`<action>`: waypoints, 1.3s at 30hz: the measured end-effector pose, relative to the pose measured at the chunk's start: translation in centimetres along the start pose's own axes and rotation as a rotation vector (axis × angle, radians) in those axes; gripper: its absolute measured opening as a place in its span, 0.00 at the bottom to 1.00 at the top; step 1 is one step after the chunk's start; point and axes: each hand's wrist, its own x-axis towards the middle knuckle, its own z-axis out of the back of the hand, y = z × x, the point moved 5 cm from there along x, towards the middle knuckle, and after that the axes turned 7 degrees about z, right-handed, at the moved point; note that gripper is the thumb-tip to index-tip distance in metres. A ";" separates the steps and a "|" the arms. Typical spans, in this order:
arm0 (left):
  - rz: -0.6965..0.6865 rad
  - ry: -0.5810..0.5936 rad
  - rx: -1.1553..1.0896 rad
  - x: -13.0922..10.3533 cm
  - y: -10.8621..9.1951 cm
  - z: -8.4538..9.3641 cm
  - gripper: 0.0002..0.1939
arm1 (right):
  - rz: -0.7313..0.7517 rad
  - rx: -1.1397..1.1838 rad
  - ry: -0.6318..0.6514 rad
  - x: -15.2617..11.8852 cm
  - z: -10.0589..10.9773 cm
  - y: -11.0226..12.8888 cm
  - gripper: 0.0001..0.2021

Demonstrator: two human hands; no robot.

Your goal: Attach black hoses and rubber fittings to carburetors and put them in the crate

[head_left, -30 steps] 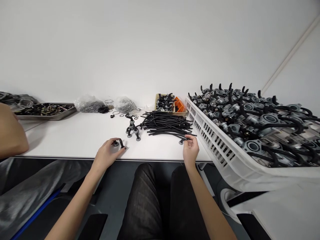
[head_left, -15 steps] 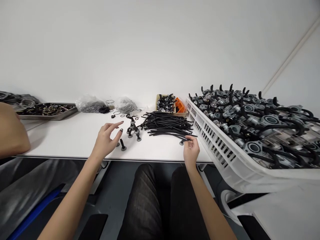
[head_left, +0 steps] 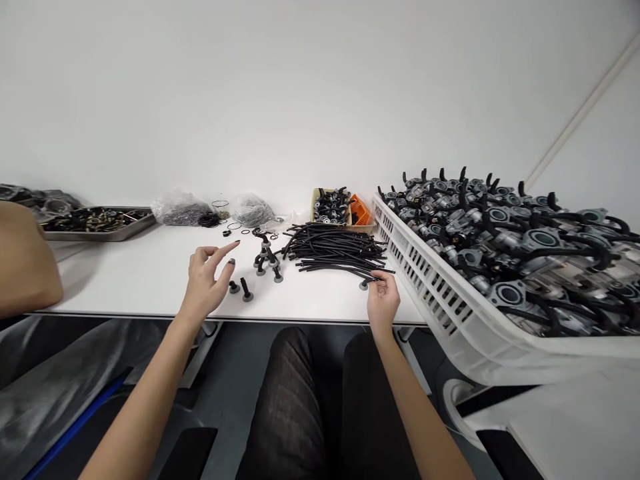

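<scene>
My left hand (head_left: pixel 206 279) is over the table with thumb and forefinger spread and nothing between them. Just right of it, a short black stem (head_left: pixel 246 291) stands upright on a round grey base, with a similar part (head_left: pixel 233 287) beside my thumb. Behind them is a cluster of black stems with grey bases (head_left: pixel 267 257). My right hand (head_left: pixel 383 298) has its fingers closed on a black part with a grey round end (head_left: pixel 365 284). Directly behind that hand lies a pile of black rubber tubes (head_left: pixel 337 243).
At right, a white crate (head_left: pixel 440 293) is heaped with metal-and-hose assemblies. A yellow bin (head_left: pixel 314 200) and an orange basket (head_left: pixel 361 209) sit at the back. Plastic bags (head_left: pixel 181 208), a metal tray (head_left: pixel 135 225) and a person's arm (head_left: pixel 27 263) are to the left.
My left hand has shifted left and slightly down, away from the standing stems, uncovering the small part beside it. My right hand has barely moved.
</scene>
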 end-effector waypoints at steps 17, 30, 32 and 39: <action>0.012 -0.209 -0.013 -4.0 1.3 1.3 0.17 | 0.010 -0.015 -0.007 -0.1 0.1 0.1 0.13; 0.058 -0.048 -0.002 -5.0 3.7 0.6 0.18 | 0.239 -0.063 0.133 -1.8 -1.6 2.9 0.12; 0.055 0.078 0.012 -4.8 4.5 -0.2 0.21 | 0.320 -0.046 0.314 -4.1 -3.9 4.9 0.11; 0.072 0.307 0.070 -3.8 6.4 -2.5 0.23 | 0.397 -0.109 0.818 -11.6 -14.6 9.7 0.10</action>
